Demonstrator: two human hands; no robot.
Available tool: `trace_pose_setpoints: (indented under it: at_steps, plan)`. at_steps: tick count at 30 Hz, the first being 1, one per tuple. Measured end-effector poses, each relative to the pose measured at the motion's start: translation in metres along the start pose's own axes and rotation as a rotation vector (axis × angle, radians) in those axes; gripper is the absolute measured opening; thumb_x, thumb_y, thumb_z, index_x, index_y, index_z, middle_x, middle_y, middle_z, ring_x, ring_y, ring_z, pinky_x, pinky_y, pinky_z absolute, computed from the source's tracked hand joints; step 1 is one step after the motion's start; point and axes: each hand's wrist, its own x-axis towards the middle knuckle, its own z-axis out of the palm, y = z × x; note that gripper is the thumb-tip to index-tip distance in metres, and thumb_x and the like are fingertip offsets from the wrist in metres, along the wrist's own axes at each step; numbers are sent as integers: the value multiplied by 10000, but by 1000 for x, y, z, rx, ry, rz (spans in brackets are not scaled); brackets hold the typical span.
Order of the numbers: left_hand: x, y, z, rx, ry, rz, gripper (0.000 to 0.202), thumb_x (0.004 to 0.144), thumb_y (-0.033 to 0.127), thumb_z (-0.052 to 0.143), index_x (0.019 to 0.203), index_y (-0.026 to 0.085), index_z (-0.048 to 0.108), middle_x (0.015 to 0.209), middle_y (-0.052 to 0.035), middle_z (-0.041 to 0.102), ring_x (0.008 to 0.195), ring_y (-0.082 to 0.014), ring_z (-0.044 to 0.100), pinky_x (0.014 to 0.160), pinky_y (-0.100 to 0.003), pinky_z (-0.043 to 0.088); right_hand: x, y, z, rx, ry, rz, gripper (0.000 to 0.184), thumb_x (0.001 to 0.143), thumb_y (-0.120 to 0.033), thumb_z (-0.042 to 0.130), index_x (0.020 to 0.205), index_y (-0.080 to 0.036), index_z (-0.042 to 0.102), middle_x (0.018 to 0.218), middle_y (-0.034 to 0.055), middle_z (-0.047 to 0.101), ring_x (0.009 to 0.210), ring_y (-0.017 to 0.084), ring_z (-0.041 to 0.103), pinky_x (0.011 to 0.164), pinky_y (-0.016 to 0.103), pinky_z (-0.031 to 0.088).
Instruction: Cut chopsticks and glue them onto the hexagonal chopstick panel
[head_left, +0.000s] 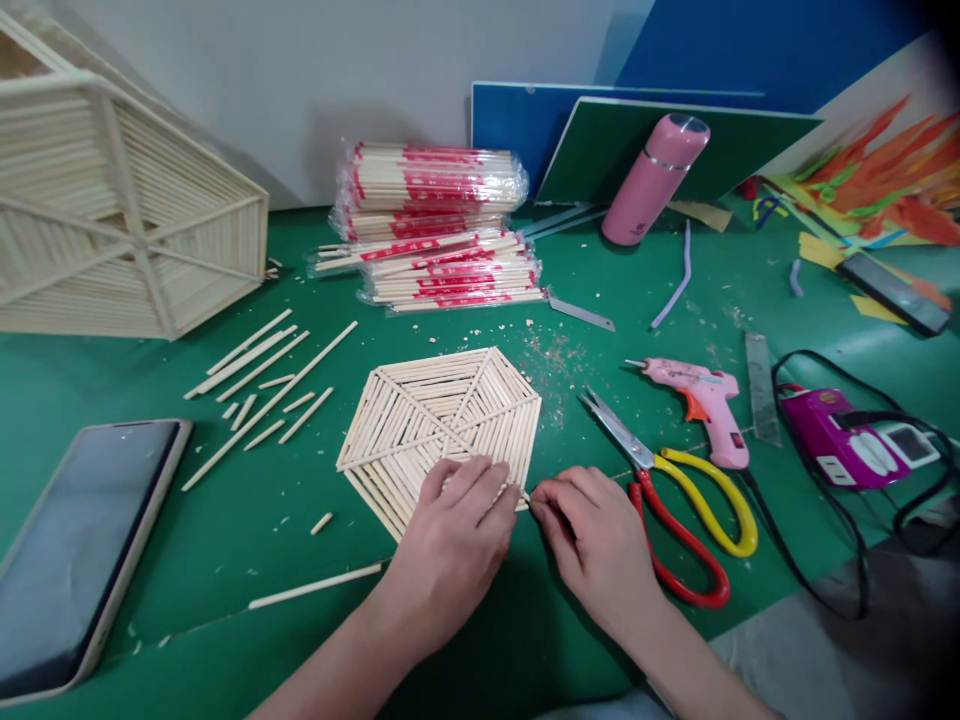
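A flat hexagonal panel (439, 415) made of glued wooden sticks lies on the green table (225, 520). My left hand (454, 535) rests on the panel's near edge with its fingers stretched flat over the sticks. My right hand (592, 540) sits just right of that edge, fingers curled and pinched at the tip of a stick on the panel's near right edge (525, 497).
Loose cut sticks (262, 385) lie left of the panel, and a phone (82, 545) at the near left. Scissors (675, 500), a pink glue gun (701, 405), a magenta device with black cables (840, 445), wrapped chopstick bundles (435, 225), a pink bottle (652, 180) and a large stick structure (112, 210) surround the work.
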Motion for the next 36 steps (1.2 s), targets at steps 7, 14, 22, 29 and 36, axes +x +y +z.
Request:
trace_pose_setpoints:
  at_steps: [7,14,22,29,36]
  plan:
    - [1,-1,-3,-15,22,9,219,843,167,432,1010,160,573,1055,-47,618,1019,-201,492,885,-385,317,-1,1,1,28,-17,17,177,860,-224,420,780,-183,572,753,34,548,707,163,459,636,302,322]
    - [1,-1,-1,32,27,31,208,834,163,434,961,161,598,1022,-58,626,987,-219,504,862,-408,335,0,-1,0,37,-16,24,172,859,-211,420,787,-186,575,762,30,547,720,161,470,658,302,331]
    - [3,0,-3,51,33,36,216,826,145,431,955,168,603,997,-57,627,963,-219,509,844,-408,360,0,-2,-1,29,-13,13,194,865,-210,402,774,-180,570,746,33,539,711,160,465,641,298,328]
    - [2,-1,-2,49,24,41,209,832,146,436,963,166,598,1007,-59,625,972,-226,504,843,-413,359,2,-2,0,31,-19,9,189,866,-213,403,783,-182,570,747,32,540,709,159,455,638,297,329]
    - [3,0,-3,49,31,43,208,833,148,434,955,161,602,1004,-63,626,969,-224,503,840,-412,365,1,-1,0,31,-13,8,188,860,-206,407,782,-181,576,737,30,538,705,156,455,639,294,331]
